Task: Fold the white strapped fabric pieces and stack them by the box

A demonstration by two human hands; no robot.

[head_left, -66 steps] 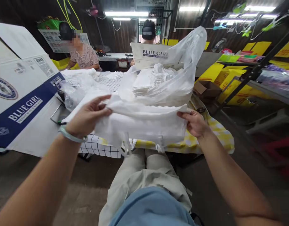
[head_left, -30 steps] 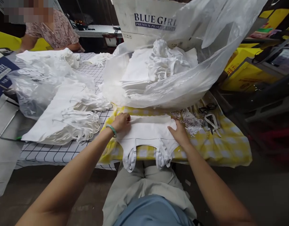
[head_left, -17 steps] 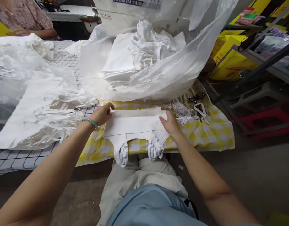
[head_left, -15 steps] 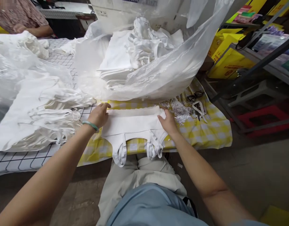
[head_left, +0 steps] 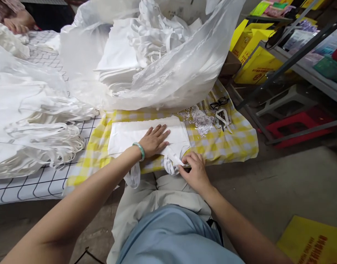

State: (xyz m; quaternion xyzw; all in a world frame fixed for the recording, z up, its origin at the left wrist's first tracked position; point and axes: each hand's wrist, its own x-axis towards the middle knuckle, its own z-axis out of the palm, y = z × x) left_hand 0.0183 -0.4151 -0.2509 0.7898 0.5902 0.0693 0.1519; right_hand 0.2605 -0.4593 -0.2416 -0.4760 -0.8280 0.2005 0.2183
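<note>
With the left hand (head_left: 153, 142) splayed palm down, clutching nothing, presses on a folded white fabric garment (head_left: 124, 134). With the right hand (head_left: 196, 170), pinches a narrow white fabric strap (head_left: 175, 158) between thumb and forefinger, at four o'clock from the garment's middle, counting twelve as straight ahead.

Judging by the pose, seems to be at the step of flattening the garment and sorting its straps. Calls next, most likely, for holding the left palm steady, drawing the pinched strap free of its neighbours, then turning to the white strap loop (head_left: 133, 178) at seven o'clock, drooping over the table edge. Cannot make out the garment's middle under the left hand and forearm, nor count the straps bunched by the right fingertips.

Beyond, on the yellow-and-white checked cloth (head_left: 234, 145) under the garment, between two and three o'clock: a loose heap of white scraps (head_left: 201, 121) and a black looped object (head_left: 219, 103), too small to identify. At nine, a pile of white strapped pieces (head_left: 44, 137), cut off at the left. At twelve, a crumpled translucent plastic bag (head_left: 174, 90) around stacked white fabric (head_left: 121, 47), cut off above. Farthest, between ten and eleven, a co-worker's hand (head_left: 18, 24), mostly without its arm in view.
</note>
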